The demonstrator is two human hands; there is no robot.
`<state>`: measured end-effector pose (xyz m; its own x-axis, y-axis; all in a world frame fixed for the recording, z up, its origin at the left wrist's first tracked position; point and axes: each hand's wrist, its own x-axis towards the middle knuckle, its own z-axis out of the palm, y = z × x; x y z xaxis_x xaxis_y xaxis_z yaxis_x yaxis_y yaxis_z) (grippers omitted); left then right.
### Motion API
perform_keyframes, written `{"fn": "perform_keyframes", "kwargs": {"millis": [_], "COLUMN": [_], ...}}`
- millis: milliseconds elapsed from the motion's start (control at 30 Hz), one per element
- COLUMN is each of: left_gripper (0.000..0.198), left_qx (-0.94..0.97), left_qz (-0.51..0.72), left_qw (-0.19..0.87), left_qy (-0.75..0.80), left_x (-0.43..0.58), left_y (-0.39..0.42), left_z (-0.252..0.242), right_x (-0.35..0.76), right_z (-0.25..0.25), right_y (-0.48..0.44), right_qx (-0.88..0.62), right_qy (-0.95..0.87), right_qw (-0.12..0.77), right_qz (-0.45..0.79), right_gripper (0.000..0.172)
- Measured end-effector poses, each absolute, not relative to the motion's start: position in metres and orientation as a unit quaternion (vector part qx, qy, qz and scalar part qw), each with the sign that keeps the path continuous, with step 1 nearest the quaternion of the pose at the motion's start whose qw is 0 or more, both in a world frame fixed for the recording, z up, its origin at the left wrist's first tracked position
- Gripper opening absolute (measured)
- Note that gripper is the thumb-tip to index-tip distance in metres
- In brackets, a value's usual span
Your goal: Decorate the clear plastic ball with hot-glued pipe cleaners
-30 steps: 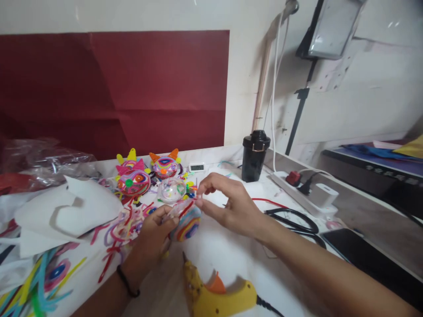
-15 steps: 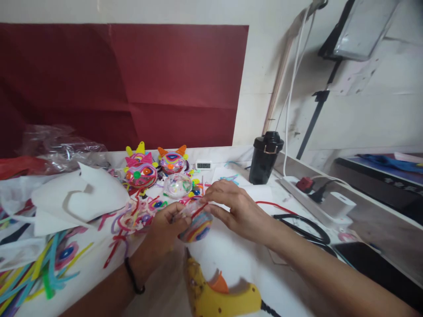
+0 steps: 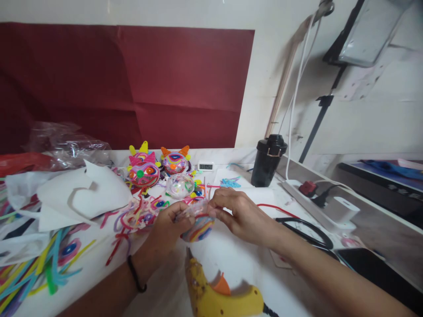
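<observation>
My left hand (image 3: pixel 173 224) is closed around the left side of a clear plastic ball (image 3: pixel 201 231) whose front carries bands of rainbow-coloured pipe cleaner. Along the ball's upper edge runs a red pipe cleaner (image 3: pixel 201 215). My right hand (image 3: pixel 229 209) pinches at the right end of that red strip, its fingertips against the ball. Just below the ball lies a yellow hot glue gun (image 3: pixel 224 295) with an orange trigger, its dark nozzle pointing up towards the ball.
Decorated balls with felt ears (image 3: pixel 143 174) stand at the back beside a clear ball half (image 3: pixel 180 186) and a small digital clock (image 3: pixel 205 166). Loose pipe cleaners (image 3: pixel 36 268) and white paper (image 3: pixel 82 193) lie left. Right are a black bottle (image 3: pixel 268 160), power strip (image 3: pixel 320 207) and coiled black cable (image 3: pixel 307 229).
The red pipe cleaner, which stood up at a slant from the ball, now lies flatter along its upper edge. My right fingers have moved slightly right and down. The camera view has shifted a little.
</observation>
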<state>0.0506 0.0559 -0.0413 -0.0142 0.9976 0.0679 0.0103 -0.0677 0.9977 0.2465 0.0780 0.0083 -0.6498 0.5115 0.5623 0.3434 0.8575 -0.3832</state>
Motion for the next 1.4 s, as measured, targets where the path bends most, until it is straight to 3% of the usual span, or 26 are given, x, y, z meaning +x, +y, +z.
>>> {"fn": "perform_keyframes", "kwargs": {"millis": [233, 1033, 1400], "left_gripper": [0.017, 0.016, 0.014], "left_qx": [0.525, 0.549, 0.568], "left_qz": [0.496, 0.498, 0.482], "left_qw": [0.483, 0.463, 0.447], "left_qy": [0.494, 0.486, 0.496], "left_x": [0.051, 0.055, 0.053], "left_y": [0.054, 0.047, 0.048], "left_z": [-0.038, -0.027, -0.030], "right_x": [0.247, 0.248, 0.247], "right_z": [0.007, -0.002, 0.001], "right_y": [0.080, 0.086, 0.086], "right_qx": [-0.254, -0.336, -0.390], "right_qy": [-0.900, -0.801, -0.755], "right_qw": [0.328, 0.356, 0.345], "right_qz": [0.132, 0.345, 0.398], "right_gripper": [0.015, 0.003, 0.015]}}
